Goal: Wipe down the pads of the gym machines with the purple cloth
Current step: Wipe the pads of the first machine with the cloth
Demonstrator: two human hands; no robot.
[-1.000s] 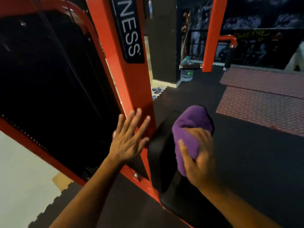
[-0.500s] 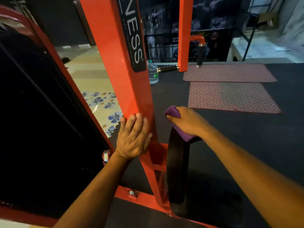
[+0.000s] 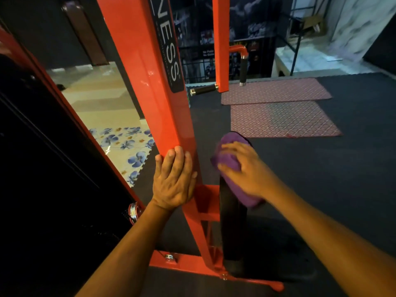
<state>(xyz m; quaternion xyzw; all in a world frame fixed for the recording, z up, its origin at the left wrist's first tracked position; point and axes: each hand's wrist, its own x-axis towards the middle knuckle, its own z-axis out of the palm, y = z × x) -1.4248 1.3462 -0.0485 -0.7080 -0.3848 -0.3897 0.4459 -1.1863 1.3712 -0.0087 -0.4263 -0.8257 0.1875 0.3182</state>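
A black upright pad [image 3: 232, 228] stands edge-on beside the red machine post [image 3: 162, 103]. The purple cloth [image 3: 230, 159] is draped over the pad's top. My right hand [image 3: 246, 170] grips the cloth with curled fingers and holds it against the pad's top and right face. My left hand [image 3: 174, 181] rests flat on the red post, fingers straight and together, just left of the pad. The pad's right face is hidden from here.
A red base bar [image 3: 203, 266] with bolts runs along the dark rubber floor under the pad. A black weight-stack housing [image 3: 42, 168] fills the left. Two red patterned mats [image 3: 282, 118] lie beyond. A second red post [image 3: 221, 43] carries black grip handles [image 3: 243, 70].
My right hand has slid the cloth down from the pad's top edge onto its upper side. The view has drawn a little closer; my left hand stays on the post.
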